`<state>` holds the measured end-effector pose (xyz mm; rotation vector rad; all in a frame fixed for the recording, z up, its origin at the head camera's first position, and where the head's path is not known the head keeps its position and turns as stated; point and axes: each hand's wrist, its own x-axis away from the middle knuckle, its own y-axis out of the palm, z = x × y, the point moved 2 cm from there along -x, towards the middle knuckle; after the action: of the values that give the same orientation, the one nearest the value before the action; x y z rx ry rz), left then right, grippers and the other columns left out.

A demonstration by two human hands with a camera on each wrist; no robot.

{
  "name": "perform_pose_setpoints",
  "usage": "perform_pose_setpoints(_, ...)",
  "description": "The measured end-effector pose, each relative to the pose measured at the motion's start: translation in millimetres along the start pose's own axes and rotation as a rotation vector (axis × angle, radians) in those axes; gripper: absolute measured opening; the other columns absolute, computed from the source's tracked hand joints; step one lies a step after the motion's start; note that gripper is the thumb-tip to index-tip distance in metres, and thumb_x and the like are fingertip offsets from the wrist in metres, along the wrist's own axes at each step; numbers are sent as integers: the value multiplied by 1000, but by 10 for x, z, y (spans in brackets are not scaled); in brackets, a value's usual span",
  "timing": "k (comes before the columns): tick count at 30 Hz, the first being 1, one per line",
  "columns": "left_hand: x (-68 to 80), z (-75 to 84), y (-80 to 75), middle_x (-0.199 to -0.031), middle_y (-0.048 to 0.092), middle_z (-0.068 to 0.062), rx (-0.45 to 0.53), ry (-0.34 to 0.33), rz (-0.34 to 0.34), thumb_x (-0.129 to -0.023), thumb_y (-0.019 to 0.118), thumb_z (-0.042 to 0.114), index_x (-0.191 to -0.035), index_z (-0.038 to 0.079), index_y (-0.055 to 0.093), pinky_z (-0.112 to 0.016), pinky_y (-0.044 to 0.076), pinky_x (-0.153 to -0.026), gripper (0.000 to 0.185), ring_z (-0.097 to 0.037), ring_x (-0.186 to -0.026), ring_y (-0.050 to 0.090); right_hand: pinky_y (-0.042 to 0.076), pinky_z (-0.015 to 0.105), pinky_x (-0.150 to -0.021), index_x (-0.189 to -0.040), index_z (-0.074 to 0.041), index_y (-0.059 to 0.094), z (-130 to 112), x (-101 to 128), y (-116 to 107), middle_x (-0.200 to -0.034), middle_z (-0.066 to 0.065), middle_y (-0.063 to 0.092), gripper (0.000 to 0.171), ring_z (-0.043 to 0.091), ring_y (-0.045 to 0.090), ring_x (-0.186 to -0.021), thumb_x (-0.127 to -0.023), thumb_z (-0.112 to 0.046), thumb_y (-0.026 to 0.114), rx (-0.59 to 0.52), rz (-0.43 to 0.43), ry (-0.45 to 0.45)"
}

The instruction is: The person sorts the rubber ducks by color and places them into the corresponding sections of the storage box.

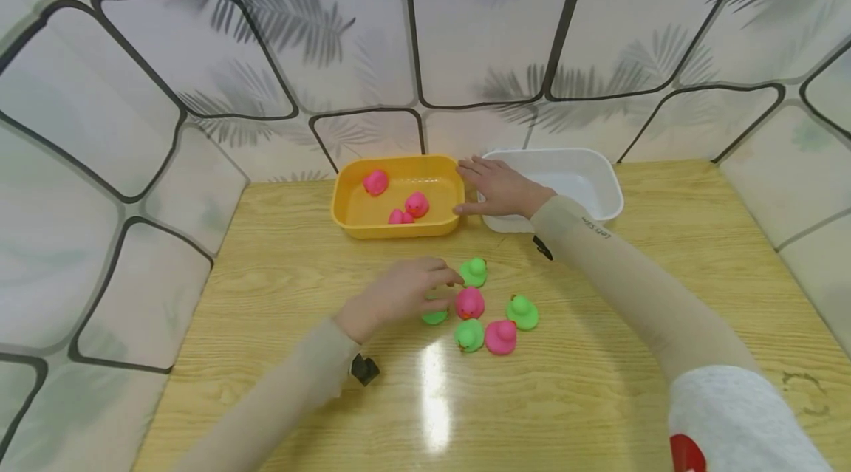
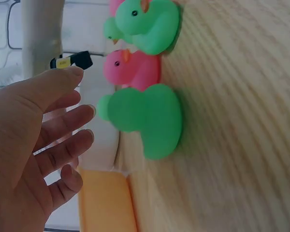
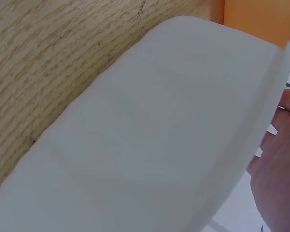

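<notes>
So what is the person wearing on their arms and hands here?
Both hands are bare: no gloves or rings show on the left hand or the right hand. Each forearm is covered by a snug beige sleeve running to the wrist; the right one bears small dark lettering. A small black device sits at each wrist. Over the right upper arm lies a grey garment with a red patch.

Duck cluster (image 1: 488, 309) is crowding mid counter (image 1: 598, 398), ducks sitting nearly touching, little gap between. Yellow tub (image 1: 399, 224) and white tub (image 1: 598, 184) are blocking the back edge, side by side. Panel walls (image 1: 166, 125) are closing in left, right, behind. Counter front is lying open.
</notes>
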<state>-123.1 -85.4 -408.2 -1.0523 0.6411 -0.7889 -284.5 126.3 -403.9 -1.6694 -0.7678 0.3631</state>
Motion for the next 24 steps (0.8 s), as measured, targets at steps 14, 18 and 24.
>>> perform_pose_setpoints(14, -101, 66, 206, -114, 71, 4, -53, 24, -48, -98, 74, 35, -123, 19, 74, -37, 51, -95, 29, -16, -105, 64, 11, 54, -127, -165, -1, 23, 3, -15, -9, -172, 18, 20, 94, 39, 11, -159, -101, -61, 58, 2, -6, 7)
perform_pose_setpoints(18, -112, 78, 207, -121, 71, 3, -52, 9, -70, -99, 74, 35, -124, 20, 74, -39, 51, -97, 29, -17, -111, 64, 11, 53, -127, -165, -2, 22, 34, -39, 10, -172, 18, 19, 94, 39, 11, -159, -101, -62, 56, 13, -3, 6)
perform_pose_setpoints(24, -114, 99, 243, -124, 70, 2, -38, -3, -93, -99, 74, 34, -126, 19, 73, -42, 51, -99, 31, -19, -114, 64, 10, 54, -127, -165, -2, 21, 34, -16, 25, -172, 18, 18, 95, 40, 11, -159, -101, -63, 55, 10, -11, 4)
